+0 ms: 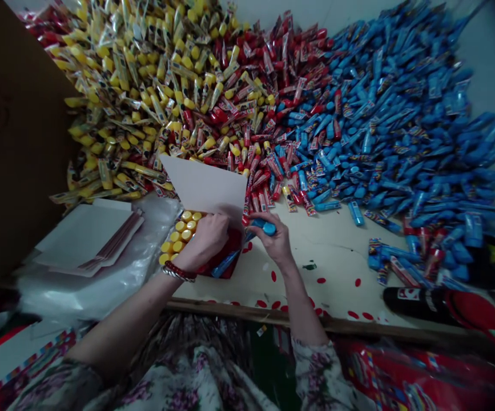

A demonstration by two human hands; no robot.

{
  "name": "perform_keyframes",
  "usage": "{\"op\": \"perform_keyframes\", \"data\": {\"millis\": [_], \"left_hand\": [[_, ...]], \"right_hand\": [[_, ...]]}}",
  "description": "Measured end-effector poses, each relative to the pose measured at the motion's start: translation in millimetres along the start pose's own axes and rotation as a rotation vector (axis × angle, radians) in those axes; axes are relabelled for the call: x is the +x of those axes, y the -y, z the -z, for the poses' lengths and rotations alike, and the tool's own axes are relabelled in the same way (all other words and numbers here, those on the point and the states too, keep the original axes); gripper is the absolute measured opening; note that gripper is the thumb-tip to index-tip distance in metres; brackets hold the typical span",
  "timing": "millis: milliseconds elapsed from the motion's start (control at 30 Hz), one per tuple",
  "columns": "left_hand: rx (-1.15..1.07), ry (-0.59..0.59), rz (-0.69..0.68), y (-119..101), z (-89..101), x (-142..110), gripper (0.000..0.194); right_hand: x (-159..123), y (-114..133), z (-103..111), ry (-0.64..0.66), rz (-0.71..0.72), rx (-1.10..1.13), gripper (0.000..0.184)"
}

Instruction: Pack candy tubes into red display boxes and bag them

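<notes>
An open box [230, 268] with a red inside stands on the table, its white lid flap [208, 185] raised at the back. Rows of yellow-capped tubes [178, 237] fill its left part, and a blue tube [225, 264] lies slanted in the right part. My left hand [210, 237] is over the box with its fingers curled down; whatever they grip is hidden. At the box's right edge, my right hand [275, 240] pinches a blue-capped tube [268, 228] between thumb and fingers.
Heaped tubes in yellow [144, 85], red [285, 57] and blue [379, 114] wrappers cover the back. Flat white cartons [88, 231] lie stacked on plastic at left. Red oval pieces [321, 280] dot the table. A black cylinder [414, 299] lies near the right front edge.
</notes>
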State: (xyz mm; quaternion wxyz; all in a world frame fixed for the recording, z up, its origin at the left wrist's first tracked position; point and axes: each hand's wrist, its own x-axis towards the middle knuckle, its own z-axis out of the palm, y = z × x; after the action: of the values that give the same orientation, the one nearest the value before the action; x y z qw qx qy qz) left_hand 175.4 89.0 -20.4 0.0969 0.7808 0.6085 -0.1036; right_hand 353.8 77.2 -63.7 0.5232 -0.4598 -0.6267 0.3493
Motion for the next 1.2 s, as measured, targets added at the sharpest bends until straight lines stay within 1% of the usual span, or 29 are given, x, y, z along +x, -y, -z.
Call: {"op": "perform_keyframes", "data": {"millis": [100, 167, 233, 300, 367, 433, 533, 667, 833, 900, 967, 1067, 1133, 1200], "left_hand": [[0.016, 0.017, -0.080, -1.0, 0.1, 9.8, 0.031], [0.017, 0.026, -0.117, -2.5, 2.2, 16.3, 0.031], [0.017, 0.029, -0.132, -3.0, 3.8, 20.0, 0.031], [0.020, 0.030, -0.126, -0.9, 3.3, 19.7, 0.030], [0.024, 0.031, -0.112, 3.2, 0.7, 16.4, 0.029], [0.010, 0.023, -0.097, 6.3, -2.3, 12.9, 0.030], [-0.012, 0.016, -0.088, 3.9, -3.0, 12.3, 0.030], [0.024, 0.024, -0.125, -1.8, 3.3, 18.6, 0.028], [0.039, 0.089, -0.204, 4.7, 12.0, 26.6, 0.028], [0.043, 0.106, -0.211, 3.4, 15.3, 30.1, 0.027], [0.046, 0.106, -0.194, 0.6, 17.9, 32.7, 0.026], [0.038, 0.113, -0.194, 2.2, 17.9, 32.4, 0.025], [0.030, 0.124, -0.213, 7.4, 15.5, 30.0, 0.025], [0.019, 0.117, -0.217, 11.3, 13.3, 28.2, 0.024]], "right_hand": [[-1.8, -18.6, -2.3, 0.118, 0.013, 0.078, 0.027], [0.2, -21.0, 1.9, 0.188, 0.054, 0.031, 0.024], [4.3, -14.6, 9.0, 0.279, 0.119, -0.061, 0.018], [8.4, -2.5, 17.4, 0.382, 0.163, -0.135, 0.015], [11.2, 10.4, 24.9, 0.472, 0.160, -0.177, 0.015], [12.9, 19.7, 29.8, 0.528, 0.147, -0.178, 0.015], [15.9, 23.2, 29.8, 0.545, 0.159, -0.178, 0.016], [19.7, 22.8, 29.7, 0.583, 0.177, -0.218, 0.015], [17.3, 32.6, 40.7, 0.507, 0.141, -0.077, 0.014], [18.1, 28.6, 33.9, 0.525, 0.148, -0.096, 0.014], [21.2, 17.8, 19.1, 0.602, 0.175, -0.173, 0.017], [26.3, 0.7, -3.5, 0.706, 0.216, -0.290, 0.028], [26.7, -4.3, -10.8, 0.735, 0.230, -0.350, 0.035], [24.5, -3.9, -12.1, 0.778, 0.221, -0.409, 0.040]]}}
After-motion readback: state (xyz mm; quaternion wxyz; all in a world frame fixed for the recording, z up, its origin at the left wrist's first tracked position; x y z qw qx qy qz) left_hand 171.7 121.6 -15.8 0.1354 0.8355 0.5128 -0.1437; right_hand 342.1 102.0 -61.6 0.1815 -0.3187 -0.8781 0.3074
